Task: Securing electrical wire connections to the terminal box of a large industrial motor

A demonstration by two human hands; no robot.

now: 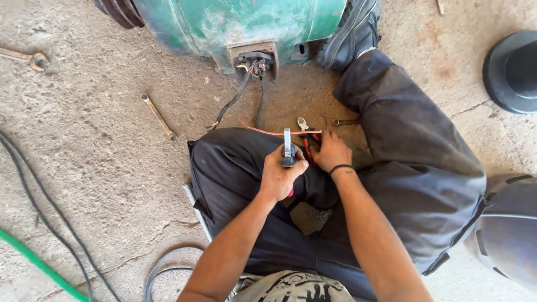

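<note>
Green motor housing [235,25] lies beyond both hands, its terminal box facing the seated person so leads reach the lap. Left hand [281,176] is closed around a utility knife [288,148], blade up to the thin copper-coloured wire [279,132] — right hand [331,152], beside it, grips red-handled pliers [306,137] steadying that wire.

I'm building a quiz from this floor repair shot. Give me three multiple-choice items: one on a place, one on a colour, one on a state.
1. Where does the loose wrench lie?
A. on the concrete floor
B. on the person's lap
C. on the machine

2. What colour is the machine housing?
A. yellow
B. green
C. white

3. How is the left hand?
A. open and flat
B. resting on the floor
C. closed around a tool handle

Answers:
1 A, it lies on bare concrete left of the leg.
2 B, worn green paint shows.
3 C, fingers wrap the handle.
</note>
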